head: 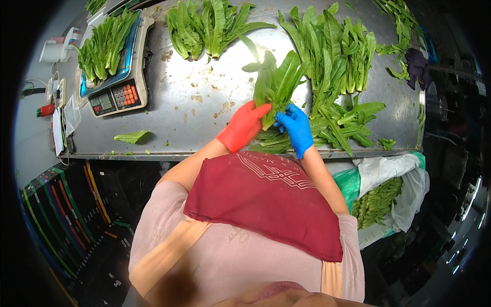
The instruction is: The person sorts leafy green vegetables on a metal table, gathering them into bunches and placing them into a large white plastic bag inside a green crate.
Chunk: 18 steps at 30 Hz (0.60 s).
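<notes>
My left hand (244, 124), in a red glove, grips a head of green leaf lettuce (282, 82) low down near its cut stem. The leaves point away from me, above the metal table. My right hand (295, 128), in a blue glove, has its fingers curled against the right side of the same lettuce near the base. Whether they pinch a leaf is hidden. Beneath and beside the right hand lie loose lettuce leaves (345, 124). Further right, a row of lettuce heads (326, 57) lies on the table.
On the left stands a digital scale (144, 65) with lettuce (107, 46) on its pan. More lettuce heads (211, 28) lie at the back of the metal table (172, 96). A single leaf (131, 137) rests near the front edge. Below right, a lined bag (412, 192) holds greens. Stacked crates (57, 215) stand lower left.
</notes>
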Each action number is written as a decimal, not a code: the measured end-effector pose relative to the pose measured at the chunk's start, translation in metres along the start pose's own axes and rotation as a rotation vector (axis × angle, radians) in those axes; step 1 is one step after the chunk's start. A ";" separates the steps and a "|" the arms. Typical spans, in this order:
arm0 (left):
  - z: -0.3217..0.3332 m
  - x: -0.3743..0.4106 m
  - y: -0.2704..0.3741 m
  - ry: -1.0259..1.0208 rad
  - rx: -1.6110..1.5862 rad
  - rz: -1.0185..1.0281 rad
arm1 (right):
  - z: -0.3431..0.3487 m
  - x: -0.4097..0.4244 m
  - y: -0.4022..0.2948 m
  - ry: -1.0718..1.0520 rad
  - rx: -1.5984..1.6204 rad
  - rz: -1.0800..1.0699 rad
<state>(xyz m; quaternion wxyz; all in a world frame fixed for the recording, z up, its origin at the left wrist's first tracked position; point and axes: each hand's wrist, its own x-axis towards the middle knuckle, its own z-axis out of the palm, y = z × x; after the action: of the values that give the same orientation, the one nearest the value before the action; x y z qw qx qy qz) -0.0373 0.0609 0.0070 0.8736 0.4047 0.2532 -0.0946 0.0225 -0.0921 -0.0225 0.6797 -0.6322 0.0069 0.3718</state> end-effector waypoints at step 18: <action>-0.019 0.008 -0.022 -0.186 -0.129 0.060 | -0.008 -0.005 -0.003 0.029 0.084 0.024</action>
<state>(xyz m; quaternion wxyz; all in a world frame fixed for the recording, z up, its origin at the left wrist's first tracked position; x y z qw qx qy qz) -0.0450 0.0611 -0.0219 0.9200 0.3443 0.1644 -0.0892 0.0244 -0.1008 -0.0191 0.7009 -0.6084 0.0403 0.3701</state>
